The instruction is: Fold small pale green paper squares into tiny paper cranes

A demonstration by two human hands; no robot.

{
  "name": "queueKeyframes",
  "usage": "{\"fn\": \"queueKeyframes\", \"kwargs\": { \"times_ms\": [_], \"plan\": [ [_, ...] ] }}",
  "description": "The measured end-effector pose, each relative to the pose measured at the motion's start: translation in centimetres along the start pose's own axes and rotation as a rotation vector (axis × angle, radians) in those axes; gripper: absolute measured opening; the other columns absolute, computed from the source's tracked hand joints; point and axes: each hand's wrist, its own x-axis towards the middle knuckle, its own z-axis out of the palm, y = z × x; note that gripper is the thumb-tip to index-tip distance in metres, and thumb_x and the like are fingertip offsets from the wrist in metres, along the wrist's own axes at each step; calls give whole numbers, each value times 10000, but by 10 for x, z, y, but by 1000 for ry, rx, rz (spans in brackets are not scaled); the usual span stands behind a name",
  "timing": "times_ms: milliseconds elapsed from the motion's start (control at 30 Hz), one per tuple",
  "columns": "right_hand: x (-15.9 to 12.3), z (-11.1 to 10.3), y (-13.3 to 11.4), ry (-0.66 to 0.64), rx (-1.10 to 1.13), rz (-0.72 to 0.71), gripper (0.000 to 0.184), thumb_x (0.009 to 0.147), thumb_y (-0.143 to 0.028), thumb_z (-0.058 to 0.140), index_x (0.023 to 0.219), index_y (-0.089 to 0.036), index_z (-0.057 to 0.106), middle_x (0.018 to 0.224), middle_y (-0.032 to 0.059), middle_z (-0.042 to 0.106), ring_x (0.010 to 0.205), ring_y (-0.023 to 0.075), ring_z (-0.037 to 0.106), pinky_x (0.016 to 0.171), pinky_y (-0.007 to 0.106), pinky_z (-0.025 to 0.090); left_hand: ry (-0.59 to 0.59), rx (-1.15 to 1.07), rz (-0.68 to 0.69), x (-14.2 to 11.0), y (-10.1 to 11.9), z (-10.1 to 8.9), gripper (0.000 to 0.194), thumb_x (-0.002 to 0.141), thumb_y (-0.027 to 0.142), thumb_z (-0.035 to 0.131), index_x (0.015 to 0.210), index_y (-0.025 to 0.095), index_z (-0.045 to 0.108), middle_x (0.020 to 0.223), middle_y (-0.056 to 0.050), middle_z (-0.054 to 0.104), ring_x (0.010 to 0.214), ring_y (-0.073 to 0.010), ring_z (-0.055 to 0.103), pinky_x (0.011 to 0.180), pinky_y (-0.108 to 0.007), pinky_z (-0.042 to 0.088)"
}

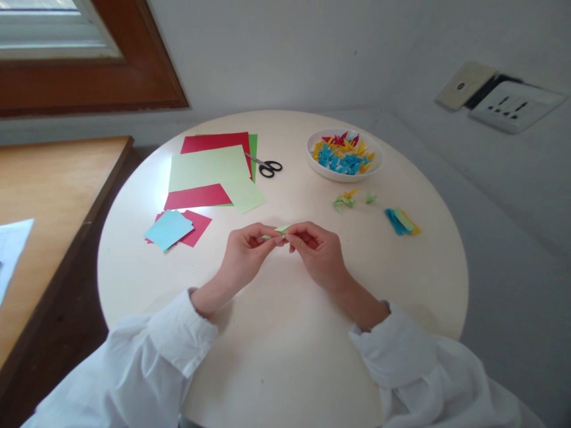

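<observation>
Between my two hands, above the middle of the round white table (285, 333), is a small piece of folded light green paper (282, 229). My left hand (250, 249) pinches it from the left with thumb and forefinger. From the other side my right hand (319, 252) pinches it too, the fingertips of both hands nearly meeting. Most of the paper is hidden by the fingers. Beyond my right hand lie several small green and yellow folded paper cranes (345, 201), with a single green one (370, 198) apart from them.
A white bowl (319, 170) holds many red, yellow and blue paper cranes. Folded paper strips (401, 221) lie at the right. Red and green sheets (205, 166) and black-handled scissors (267, 169) lie at back left, blue and red squares (172, 229) nearer. A wooden desk (57, 196) stands left.
</observation>
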Motion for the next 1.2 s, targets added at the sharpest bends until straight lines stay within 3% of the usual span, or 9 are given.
{"fn": "queueKeyframes", "kwargs": {
  "times_ms": [133, 300, 533, 833, 1200],
  "plan": [
    [-1, -1, 3, 6, -52, -29, 57, 750, -150, 565, 707, -174, 592, 656, -23, 602, 522, 69, 536, 511, 202, 468, 11, 11, -50, 0, -3, 0, 130, 627, 246, 723, 666, 143, 654, 613, -23, 674, 561, -125, 604, 473, -211, 422],
    [-1, -1, 4, 11, -118, -60, 75, 775, -159, 548, 706, -172, 573, 675, -22, 577, 524, 67, 530, 508, 204, 458, 16, -17, -55, 0, -5, 1, 120, 629, 236, 716, 654, 141, 647, 627, -17, 663, 622, -136, 617, 578, -244, 475],
    [0, -1, 1, -7, -46, -50, 25, 753, -164, 594, 735, -178, 602, 710, -11, 605, 549, 78, 551, 520, 216, 485, 33, 21, -45, -1, -3, 1, 116, 648, 240, 696, 668, 135, 652, 628, -25, 669, 603, -135, 615, 565, -242, 468],
    [0, -5, 2, -28, -213, -209, 123, 775, -118, 554, 674, -187, 574, 699, -16, 557, 589, 83, 524, 517, 216, 444, -5, -14, -72, -2, 0, 3, 140, 617, 243, 731, 672, 141, 654, 612, -19, 680, 563, -110, 603, 504, -203, 423],
    [-1, -2, 2, 19, -27, -96, 36, 757, -188, 597, 729, -185, 619, 678, -15, 640, 550, 87, 590, 524, 221, 531, 68, -7, -73, -2, 2, 3, 145, 616, 242, 734, 674, 139, 650, 612, -14, 670, 579, -123, 608, 525, -225, 450]
  ]
}}
